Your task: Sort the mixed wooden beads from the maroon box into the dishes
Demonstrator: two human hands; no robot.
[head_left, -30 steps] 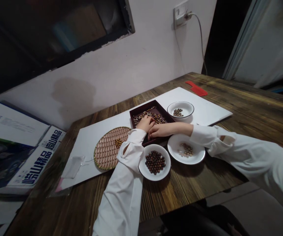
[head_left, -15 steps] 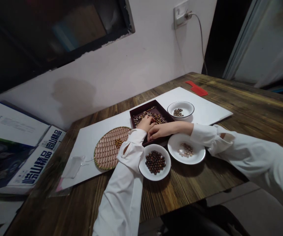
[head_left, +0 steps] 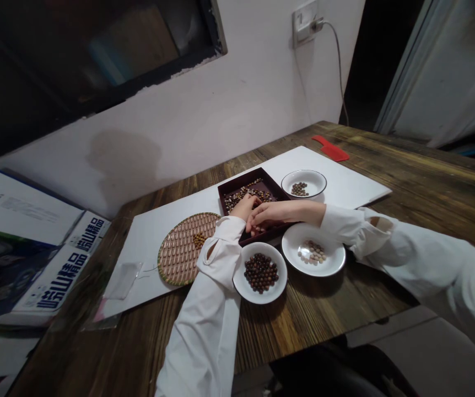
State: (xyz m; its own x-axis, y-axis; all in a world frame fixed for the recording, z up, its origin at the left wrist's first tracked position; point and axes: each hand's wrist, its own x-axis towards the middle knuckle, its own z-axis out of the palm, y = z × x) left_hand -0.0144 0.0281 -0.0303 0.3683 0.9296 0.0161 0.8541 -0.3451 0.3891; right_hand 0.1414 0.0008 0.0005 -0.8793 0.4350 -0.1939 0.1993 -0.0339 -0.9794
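My left hand (head_left: 244, 208) reaches over the near left part of a dark maroon tray (head_left: 261, 174). Its fingers bend down toward mixed small beads (head_left: 243, 192); my right hand partly covers it, so the fingertips are hidden. Coming in from the right, my right hand (head_left: 264, 214) crosses the tray and meets the left one. Its fingers hang loosely stretched, slightly apart, above the near left corner. Dark brown beads (head_left: 261, 273) fill much of a white bowl (head_left: 241, 291) just below the hands. Pale beads (head_left: 312, 252) lie in a second white bowl (head_left: 336, 266) under my right wrist.
A third white bowl (head_left: 319, 180) with brown beads stands at the back right. On the left, a round woven mat (head_left: 179, 251) holds yellowish beads (head_left: 199, 240). A white board (head_left: 146, 231) lies beneath. Also around are a red comb (head_left: 333, 150), a plastic bag (head_left: 124, 280) and printed boxes (head_left: 55, 281).
My right hand has opened from a curled shape, its fingers now stretched down and left beside the left hand. The left hand stays nearly in place. Bowls and tray have not moved.
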